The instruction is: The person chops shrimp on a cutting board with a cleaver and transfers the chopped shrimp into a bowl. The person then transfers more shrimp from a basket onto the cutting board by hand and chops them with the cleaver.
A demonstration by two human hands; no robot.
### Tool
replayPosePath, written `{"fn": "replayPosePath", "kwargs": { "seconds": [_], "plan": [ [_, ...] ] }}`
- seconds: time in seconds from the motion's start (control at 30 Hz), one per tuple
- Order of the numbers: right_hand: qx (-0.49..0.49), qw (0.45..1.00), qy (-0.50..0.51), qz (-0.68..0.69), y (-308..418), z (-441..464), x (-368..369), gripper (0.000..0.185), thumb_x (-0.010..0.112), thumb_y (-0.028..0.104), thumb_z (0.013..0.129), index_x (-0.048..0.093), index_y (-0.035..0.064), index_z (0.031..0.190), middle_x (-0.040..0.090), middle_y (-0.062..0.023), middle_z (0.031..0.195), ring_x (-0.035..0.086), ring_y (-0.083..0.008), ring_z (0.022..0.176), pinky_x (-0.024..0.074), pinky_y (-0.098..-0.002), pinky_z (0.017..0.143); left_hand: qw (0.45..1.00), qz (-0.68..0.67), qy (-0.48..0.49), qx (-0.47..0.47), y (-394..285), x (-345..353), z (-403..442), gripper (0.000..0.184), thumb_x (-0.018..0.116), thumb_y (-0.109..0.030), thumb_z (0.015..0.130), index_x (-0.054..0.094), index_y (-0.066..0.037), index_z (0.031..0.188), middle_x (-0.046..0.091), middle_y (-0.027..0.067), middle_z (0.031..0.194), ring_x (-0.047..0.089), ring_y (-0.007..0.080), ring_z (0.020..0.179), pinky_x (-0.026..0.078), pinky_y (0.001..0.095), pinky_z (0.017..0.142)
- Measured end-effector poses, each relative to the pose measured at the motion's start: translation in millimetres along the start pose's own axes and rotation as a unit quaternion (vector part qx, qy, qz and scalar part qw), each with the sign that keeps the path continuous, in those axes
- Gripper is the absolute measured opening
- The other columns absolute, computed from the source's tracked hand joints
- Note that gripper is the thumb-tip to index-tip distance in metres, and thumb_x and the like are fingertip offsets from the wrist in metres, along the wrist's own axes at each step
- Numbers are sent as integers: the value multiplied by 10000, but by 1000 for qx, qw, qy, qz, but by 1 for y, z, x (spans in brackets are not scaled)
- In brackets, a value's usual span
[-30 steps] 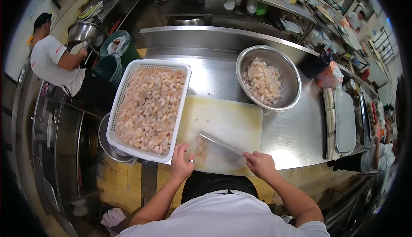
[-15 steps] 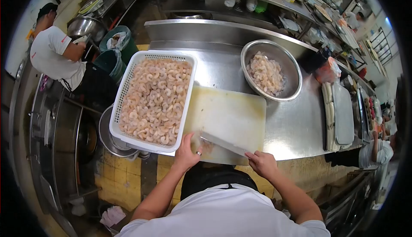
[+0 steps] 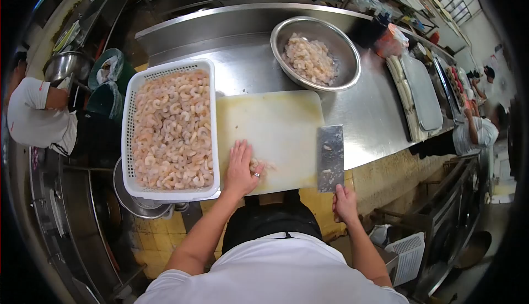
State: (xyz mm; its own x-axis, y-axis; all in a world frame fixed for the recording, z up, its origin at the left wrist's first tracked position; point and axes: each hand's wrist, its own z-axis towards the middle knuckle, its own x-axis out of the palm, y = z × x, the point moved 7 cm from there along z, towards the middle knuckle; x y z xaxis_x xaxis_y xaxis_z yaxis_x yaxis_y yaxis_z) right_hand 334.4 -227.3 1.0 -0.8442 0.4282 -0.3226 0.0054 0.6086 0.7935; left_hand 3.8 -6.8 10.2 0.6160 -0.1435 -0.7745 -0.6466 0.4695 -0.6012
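Grey and broad-bladed, the cleaver [image 3: 330, 158] bears small pale bits [image 3: 327, 171].

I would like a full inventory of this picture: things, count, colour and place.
Table: 1, silver, centre
Basket: 1, white, on the table's left
Bowl: 1, silver, table's far side
Board: 1, white, yellowed, beside basket
Shrimp: uncountable, pale pink, in basket and bowl; pieces on board
Cleaver: 1, grey, over the board's right edge
Bins: 2, green, far left
Tray: 1, grey, table's right end
People: 3 or more, mostly white tops, both sides
Floor: 1, yellow, below the table
Clutter: many, mixed, upper right, too small to name
Left hand: 1, bare, ringed, on the board
Right hand: 1, bare, on the cleaver's handle
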Motion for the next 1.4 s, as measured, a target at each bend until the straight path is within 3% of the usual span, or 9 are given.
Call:
{"fn": "replayPosePath", "kwargs": {
  "seconds": [0.3, 0.43, 0.5, 0.57, 0.73, 0.83, 1.03, 1.13, 1.4],
  "plan": [
    [40, 997, 35, 47, -38, -32, 75, 386, 549, 372, 1129, 563, 76, 881, 520, 2, 617, 513, -123, 449, 445, -294, 428, 997, -66, 31, 29, -3, 1, -3, 750, 663, -364, 1003, 409, 92, 1543, 404, 295, 1631, 337, 475, 1549, 245, 557, 1298],
    [-5, 998, 56, -38, -22, -36, 130, 455, 561, 380, 1119, 611, 15, 851, 596, -63, 613, 593, -162, 495, 475, -368, 471, 997, -75, 16, 28, -6, 0, -8, 794, 683, -343, 990, 356, 95, 1566, 376, 313, 1637, 322, 499, 1546, 239, 563, 1296],
    [-81, 990, 43, -105, -17, -32, 155, 477, 562, 356, 1101, 646, -49, 864, 635, -285, 685, 669, -443, 627, 511, -518, 608, 998, -57, -14, 2, -13, -4, -11, 829, 695, -350, 983, 330, 100, 1575, 355, 325, 1643, 307, 515, 1546, 231, 570, 1296],
    [-92, 983, 49, -149, -2, -35, 176, 468, 568, 344, 1094, 649, -55, 864, 626, -343, 753, 655, -534, 722, 500, -558, 643, 998, -42, -33, -18, -17, -4, -12, 853, 701, -367, 980, 316, 106, 1576, 340, 337, 1644, 294, 525, 1547, 226, 580, 1295],
    [-116, 977, 136, -114, 9, -33, 211, 456, 589, 317, 1088, 629, -70, 849, 622, -346, 754, 661, -533, 726, 501, -547, 635, 995, -37, -76, -59, -15, 1, -11, 832, 688, -362, 993, 319, 111, 1569, 331, 350, 1640, 289, 542, 1541, 221, 609, 1289],
    [-159, 966, 166, -115, 10, -23, 214, 399, 541, 303, 1132, 605, 26, 853, 557, -25, 598, 547, -128, 461, 465, -336, 453, 990, -56, -106, -75, -11, 1, -8, 797, 673, -322, 1003, 317, 113, 1568, 323, 351, 1643, 278, 556, 1540, 217, 614, 1286],
    [-219, 956, 119, -156, 91, -25, 169, 403, 579, 274, 1113, 612, -13, 833, 577, -96, 596, 581, -186, 508, 463, -379, 499, 980, -78, -178, -38, -53, -23, 46, 717, 603, -245, 1046, 293, 110, 1586, 303, 356, 1654, 260, 575, 1541, 229, 620, 1275],
    [-238, 958, 80, -135, 157, -31, 127, 392, 597, 260, 1088, 613, -45, 842, 591, -292, 677, 613, -493, 622, 456, -521, 572, 973, -102, -206, 4, -93, -34, 99, 687, 568, -225, 1067, 282, 105, 1597, 288, 349, 1668, 259, 563, 1551, 239, 602, 1278],
    [-361, 925, -75, -92, 276, 7, 5, 341, 627, 187, 1074, 558, -25, 817, 571, -271, 658, 554, -442, 548, 414, -475, 520, 934, -183, -267, 150, -214, -40, 279, 642, 523, -234, 1090, 312, 92, 1601, 343, 297, 1675, 298, 492, 1569, 244, 535, 1293]
  ]
}}
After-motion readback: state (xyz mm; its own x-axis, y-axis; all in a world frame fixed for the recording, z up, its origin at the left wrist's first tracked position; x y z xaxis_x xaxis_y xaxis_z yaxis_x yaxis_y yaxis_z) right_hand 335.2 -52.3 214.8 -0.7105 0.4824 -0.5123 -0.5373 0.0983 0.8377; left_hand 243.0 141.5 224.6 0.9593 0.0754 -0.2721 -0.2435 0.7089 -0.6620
